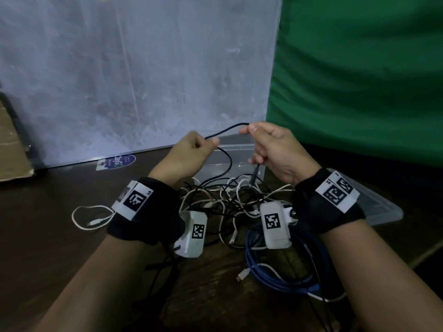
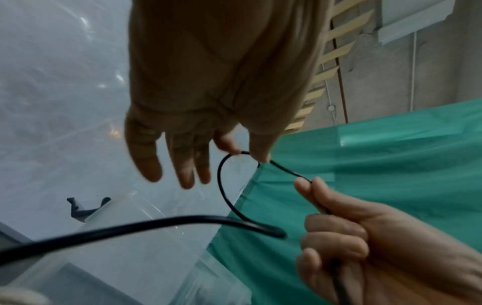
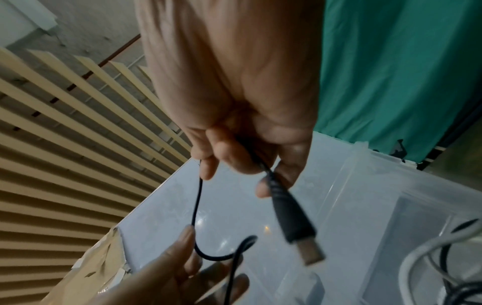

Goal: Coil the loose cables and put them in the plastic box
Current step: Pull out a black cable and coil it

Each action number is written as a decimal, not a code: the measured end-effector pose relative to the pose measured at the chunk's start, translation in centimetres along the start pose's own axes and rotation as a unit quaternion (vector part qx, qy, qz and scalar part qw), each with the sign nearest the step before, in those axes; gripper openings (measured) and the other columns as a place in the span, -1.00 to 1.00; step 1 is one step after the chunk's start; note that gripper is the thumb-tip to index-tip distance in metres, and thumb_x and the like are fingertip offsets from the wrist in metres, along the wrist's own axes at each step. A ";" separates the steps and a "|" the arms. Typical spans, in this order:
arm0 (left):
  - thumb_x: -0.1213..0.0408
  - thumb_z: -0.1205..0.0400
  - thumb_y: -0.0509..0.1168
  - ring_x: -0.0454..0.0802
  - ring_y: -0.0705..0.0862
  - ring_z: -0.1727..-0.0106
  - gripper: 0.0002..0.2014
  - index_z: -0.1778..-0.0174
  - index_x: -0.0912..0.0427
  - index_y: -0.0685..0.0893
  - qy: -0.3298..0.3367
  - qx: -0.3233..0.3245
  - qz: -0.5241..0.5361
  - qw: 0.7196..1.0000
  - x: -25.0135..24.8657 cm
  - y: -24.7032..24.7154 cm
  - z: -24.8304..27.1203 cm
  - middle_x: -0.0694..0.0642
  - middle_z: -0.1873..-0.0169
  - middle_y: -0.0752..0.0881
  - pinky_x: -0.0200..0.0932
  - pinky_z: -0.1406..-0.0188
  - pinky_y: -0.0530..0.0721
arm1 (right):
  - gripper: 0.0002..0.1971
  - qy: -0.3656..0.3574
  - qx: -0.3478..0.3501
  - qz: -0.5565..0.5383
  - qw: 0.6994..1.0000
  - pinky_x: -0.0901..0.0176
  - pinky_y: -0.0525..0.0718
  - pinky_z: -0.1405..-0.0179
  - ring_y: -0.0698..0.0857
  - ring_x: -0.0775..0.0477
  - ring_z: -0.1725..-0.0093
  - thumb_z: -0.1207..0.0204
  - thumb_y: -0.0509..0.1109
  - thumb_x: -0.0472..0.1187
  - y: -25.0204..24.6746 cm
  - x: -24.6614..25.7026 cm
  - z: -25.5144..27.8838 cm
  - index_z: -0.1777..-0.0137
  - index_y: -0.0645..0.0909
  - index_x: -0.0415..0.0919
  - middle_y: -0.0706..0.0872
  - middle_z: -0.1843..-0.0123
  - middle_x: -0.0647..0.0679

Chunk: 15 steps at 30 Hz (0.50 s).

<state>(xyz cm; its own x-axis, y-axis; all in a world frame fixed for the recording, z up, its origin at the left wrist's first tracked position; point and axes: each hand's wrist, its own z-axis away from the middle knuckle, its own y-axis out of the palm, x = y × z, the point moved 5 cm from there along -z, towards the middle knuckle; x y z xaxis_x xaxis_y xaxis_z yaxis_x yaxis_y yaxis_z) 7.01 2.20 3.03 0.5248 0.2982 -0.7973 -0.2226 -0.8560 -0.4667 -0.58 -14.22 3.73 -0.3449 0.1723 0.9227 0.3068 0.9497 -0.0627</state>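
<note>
Left hand (image 1: pixel 191 152) and right hand (image 1: pixel 271 149) each pinch the black cable (image 1: pixel 225 128), taut between grips, above the plastic box (image 1: pixel 239 149).

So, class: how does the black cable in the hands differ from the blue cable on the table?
The black cable is thin, lifted and stretched between the left hand and right hand; the blue cable is thicker, already looped, and lies untouched on the table. Neither is in the plastic box yet.
</note>
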 end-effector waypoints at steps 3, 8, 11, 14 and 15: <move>0.17 -0.62 0.33 0.03 0.58 0.31 -0.85 0.24 0.05 0.53 0.033 -0.010 0.132 0.991 -0.3 0.2 -0.2 0.07 0.34 0.74 -0.13 0.22 0.56 | -0.75 0.007 0.011 -0.006 1.000 0.20 0.49 0.50 0.26 0.13 0.63 -0.71 0.17 -0.11 -0.4 0.1 0.3 0.07 0.66 -0.11 0.29 0.65 0.15; 0.37 -0.65 0.26 -0.21 0.60 0.39 -0.79 0.28 0.05 0.62 0.076 -0.051 0.101 0.991 -0.9 -1.3 -0.4 0.04 0.42 0.64 -0.26 0.26 0.55 | -0.71 0.021 0.002 -0.027 0.999 0.22 0.47 0.48 0.26 0.12 0.63 -0.71 0.18 -0.11 -1.6 -0.1 0.6 0.25 0.51 -0.16 0.26 0.64 0.12; 0.36 -0.65 0.26 0.03 0.61 0.27 -0.77 0.29 -0.01 0.61 0.075 -0.076 0.081 0.991 -0.1 -1.6 -0.7 0.04 0.43 0.64 -0.02 0.14 0.56 | -0.72 0.040 0.004 -0.096 0.995 0.23 0.47 0.48 0.30 0.12 0.62 -0.72 0.14 -0.14 -2.1 -0.3 0.8 0.22 0.49 -0.17 0.29 0.61 0.07; 0.37 -0.66 0.25 0.03 0.60 0.29 -0.78 0.24 -0.03 0.62 0.086 0.014 0.030 0.996 -0.5 0.8 0.0 0.11 0.41 0.66 -0.10 0.11 0.55 | -0.80 0.035 -0.001 -0.210 0.977 0.22 0.57 0.49 0.48 0.08 0.56 -0.74 0.10 -0.23 -1.8 0.5 1.0 0.09 0.50 -0.22 0.51 0.54 0.02; 0.37 -0.66 0.25 0.00 0.62 0.30 -0.78 0.20 -0.05 0.65 0.090 0.048 0.018 0.995 -0.7 1.6 0.4 0.15 0.37 0.68 -0.09 0.05 0.58 | -0.80 0.031 -0.006 -0.243 0.970 0.18 0.66 0.44 0.62 0.04 0.50 -0.74 0.09 -0.25 -1.6 0.8 1.1 0.07 0.50 -0.24 0.65 0.47 -0.02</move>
<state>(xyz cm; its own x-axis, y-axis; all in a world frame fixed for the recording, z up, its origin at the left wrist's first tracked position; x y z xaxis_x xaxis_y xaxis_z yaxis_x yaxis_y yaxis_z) 5.97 0.73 2.72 0.6516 0.1800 -0.7369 -0.3170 -0.8179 -0.4802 -2.34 -15.30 4.18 -0.3966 -0.3108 0.8637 0.1329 0.9116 0.3891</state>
